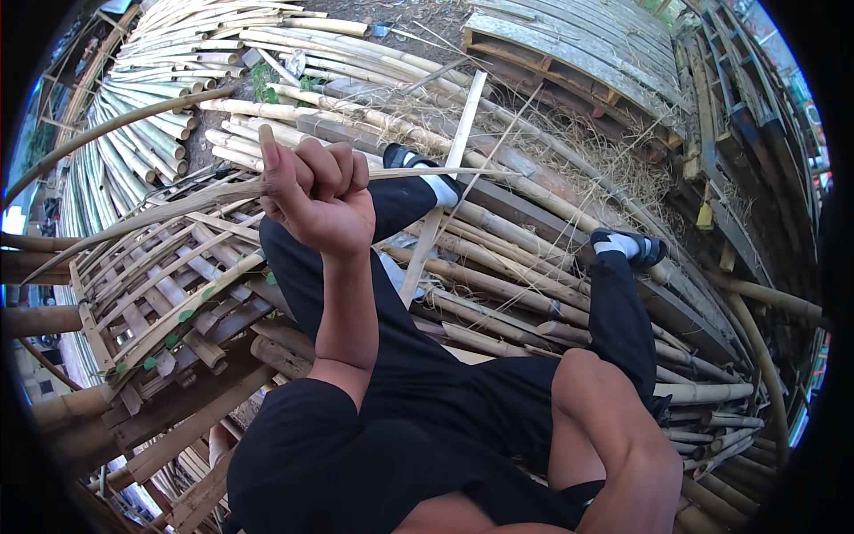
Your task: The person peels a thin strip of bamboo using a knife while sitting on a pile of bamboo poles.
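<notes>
My left hand (322, 191) is raised in front of my left thigh, its palm toward me and its fingers curled. It is closed on a long, thin bamboo strip (178, 208). The strip bends away low to the left, and a narrow pale length sticks out past the fingers to the right, over my left foot. My right arm (614, 427) is folded sharply at the lower right; the right hand does not show. A flat, pale slat (463, 125) slants between my legs, passing by my left sandal (411, 158).
Bamboo poles (498, 227) lie under and around my feet. A woven bamboo lattice (169, 285) stands at my left. Stacked cut bamboo (133, 116) fills the far left. Wooden pallets (569, 44) lie at the back right, with dry straw (614, 169) before them.
</notes>
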### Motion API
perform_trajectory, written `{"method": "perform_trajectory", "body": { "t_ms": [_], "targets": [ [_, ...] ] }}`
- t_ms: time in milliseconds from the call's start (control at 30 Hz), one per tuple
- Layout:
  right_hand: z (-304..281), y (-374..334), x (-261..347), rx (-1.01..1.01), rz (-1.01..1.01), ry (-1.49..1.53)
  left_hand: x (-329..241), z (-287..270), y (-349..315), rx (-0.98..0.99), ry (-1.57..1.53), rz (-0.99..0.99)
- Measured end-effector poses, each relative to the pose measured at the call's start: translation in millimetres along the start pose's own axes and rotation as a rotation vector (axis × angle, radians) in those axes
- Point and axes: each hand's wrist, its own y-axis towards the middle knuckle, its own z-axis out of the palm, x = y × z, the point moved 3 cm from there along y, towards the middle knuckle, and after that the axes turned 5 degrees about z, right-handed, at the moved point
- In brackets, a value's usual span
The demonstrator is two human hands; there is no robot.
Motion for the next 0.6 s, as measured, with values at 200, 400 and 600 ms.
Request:
{"method": "perform_trajectory", "body": {
  "t_ms": [200,400,600],
  "targets": [
    [3.9,-4.0,3.0,0.059,0.004,0.001,-1.0,0.8,-1.6,0.030,0.049,0.013],
    [10.9,-6.5,4.6,0.142,0.022,-0.009,-0.7,0.9,-2.2,-0.009,0.024,0.009],
    [19.7,-10.6,7.1,0.283,0.046,-0.020,-1.1,5.8,-1.9,0.012,0.015,0.013]
  ]
}}
